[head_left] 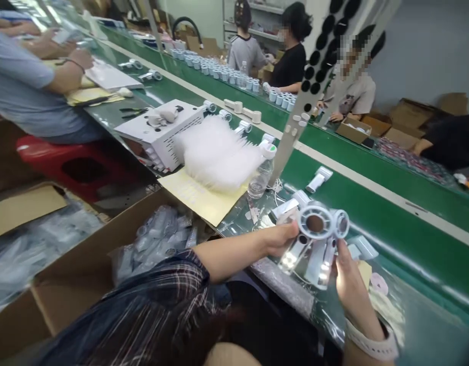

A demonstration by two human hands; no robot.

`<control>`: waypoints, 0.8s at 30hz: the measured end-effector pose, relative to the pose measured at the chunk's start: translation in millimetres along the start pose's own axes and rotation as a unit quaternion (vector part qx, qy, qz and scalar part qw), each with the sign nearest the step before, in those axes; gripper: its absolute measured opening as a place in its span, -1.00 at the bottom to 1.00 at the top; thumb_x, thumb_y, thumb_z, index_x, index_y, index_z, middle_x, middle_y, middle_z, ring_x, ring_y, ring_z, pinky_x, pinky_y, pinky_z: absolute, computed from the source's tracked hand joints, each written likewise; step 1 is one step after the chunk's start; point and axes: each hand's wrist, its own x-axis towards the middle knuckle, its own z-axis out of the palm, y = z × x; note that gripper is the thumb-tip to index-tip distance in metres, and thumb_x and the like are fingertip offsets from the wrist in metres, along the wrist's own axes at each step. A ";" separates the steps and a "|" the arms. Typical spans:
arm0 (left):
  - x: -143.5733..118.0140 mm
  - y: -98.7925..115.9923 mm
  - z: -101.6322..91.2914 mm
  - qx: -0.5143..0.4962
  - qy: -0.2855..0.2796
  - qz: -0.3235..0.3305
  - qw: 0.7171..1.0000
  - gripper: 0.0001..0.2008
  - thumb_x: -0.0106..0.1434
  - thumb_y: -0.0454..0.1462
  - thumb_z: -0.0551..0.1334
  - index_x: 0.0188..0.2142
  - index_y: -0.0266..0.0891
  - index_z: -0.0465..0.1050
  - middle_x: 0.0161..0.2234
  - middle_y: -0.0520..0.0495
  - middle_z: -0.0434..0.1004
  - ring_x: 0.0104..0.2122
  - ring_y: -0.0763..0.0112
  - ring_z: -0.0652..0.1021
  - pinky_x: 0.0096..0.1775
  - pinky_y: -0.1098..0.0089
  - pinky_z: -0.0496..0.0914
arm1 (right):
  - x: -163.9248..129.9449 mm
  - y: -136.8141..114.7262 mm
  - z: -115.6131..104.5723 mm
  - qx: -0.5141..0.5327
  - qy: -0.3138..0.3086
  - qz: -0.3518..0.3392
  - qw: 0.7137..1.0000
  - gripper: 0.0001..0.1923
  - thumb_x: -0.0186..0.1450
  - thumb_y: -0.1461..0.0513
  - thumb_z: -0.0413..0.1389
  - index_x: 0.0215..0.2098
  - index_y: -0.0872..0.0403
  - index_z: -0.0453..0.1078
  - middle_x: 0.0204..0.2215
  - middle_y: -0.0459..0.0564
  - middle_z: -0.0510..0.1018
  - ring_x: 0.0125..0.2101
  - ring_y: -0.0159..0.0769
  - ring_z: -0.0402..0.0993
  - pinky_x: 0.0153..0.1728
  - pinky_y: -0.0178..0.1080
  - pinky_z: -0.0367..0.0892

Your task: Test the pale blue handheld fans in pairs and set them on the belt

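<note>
Pale blue-white plastic casings with ring-shaped heads and long handles are between my hands above the near bench edge. My left hand (280,238) is closed on the left side of the larger ring-headed casing (316,221), thumb near its rim. On the other side, my right hand (348,269) grips a handle below the smaller ring-headed casing (341,223). The handles hang downward, overlapping, and shine in the light. My fingers behind them are partly hidden. Similar loose plastic parts (286,208) lie just beyond my left hand.
A clear bottle (260,175) stands by a metal post (295,122). Left of it, a white fluffy bundle (219,152) lies on yellow paper (196,195), near a white box (169,127). Green conveyor belt (372,213) runs behind. An open carton (66,284) holds bagged parts. Co-workers sit around.
</note>
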 end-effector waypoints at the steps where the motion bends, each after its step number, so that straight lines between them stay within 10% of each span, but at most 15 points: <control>1: -19.6 7.4 -2.7 0.014 0.002 0.018 1.000 -0.13 -0.31 0.35 0.67 -0.29 -0.29 0.60 -0.33 -0.11 0.67 -0.23 0.23 0.69 -0.11 0.30 0.57 | 10.9 -4.7 -4.1 -0.023 -0.013 0.030 0.999 -0.18 0.51 -0.32 -0.01 0.36 0.09 0.49 -0.34 0.08 0.65 -0.40 -0.04 0.60 -0.40 -0.07 0.50; 4: -89.2 33.8 -15.5 0.077 0.006 0.064 0.995 -0.18 -0.22 0.40 0.62 -0.34 -0.25 0.61 -0.31 -0.16 0.70 -0.13 0.03 0.74 -0.02 0.16 0.63 | 56.5 -27.5 18.3 -0.052 0.016 0.023 0.998 -0.17 0.36 -0.35 0.21 0.26 0.10 0.53 -0.38 0.03 0.64 -0.45 -0.12 0.56 -0.38 -0.07 0.53; 8: -178.7 58.0 -28.1 0.156 0.100 0.181 0.966 -0.27 -0.14 0.29 0.66 -0.15 -0.10 0.68 -0.28 -0.07 0.71 0.00 -0.09 0.75 0.09 0.07 0.64 | 124.0 -51.8 119.0 0.036 -0.066 -0.125 0.989 0.33 0.05 -0.40 0.40 0.55 0.03 0.10 0.41 0.37 0.41 0.37 0.20 0.44 0.34 0.26 0.44; 12: -234.7 57.5 -20.0 0.255 0.207 0.261 0.908 -0.30 0.05 0.33 0.57 -0.15 -0.18 0.65 -0.14 -0.21 0.73 0.04 -0.17 0.75 0.07 0.01 0.67 | 160.8 -62.0 185.1 0.080 -0.042 -0.109 0.990 0.42 -0.05 -0.34 0.47 0.54 0.09 0.04 0.28 0.37 0.47 0.31 0.24 0.46 0.38 0.34 0.36; 18: -242.6 66.1 -19.4 0.280 0.213 0.314 0.882 -0.20 0.10 0.46 0.43 -0.15 -0.20 0.57 -0.10 -0.28 0.73 -0.09 -0.01 0.76 0.02 0.06 0.68 | 105.0 -65.7 104.3 0.184 0.044 -0.080 0.979 -0.21 -0.05 -0.05 0.63 0.08 -0.07 0.56 -0.02 0.05 0.61 -0.01 -0.01 0.61 0.13 0.15 0.60; 24: -168.5 62.2 -60.2 0.278 0.200 0.297 0.891 -0.04 -0.24 0.70 0.27 -0.58 -0.17 0.37 -0.09 -0.40 0.70 0.18 -0.33 0.64 0.13 -0.09 0.61 | -19.6 -53.8 48.2 0.403 -0.129 0.348 0.836 -0.32 0.11 -0.32 0.44 -0.10 0.02 0.73 -0.15 0.20 0.77 -0.34 -0.06 0.71 -0.34 -0.06 0.70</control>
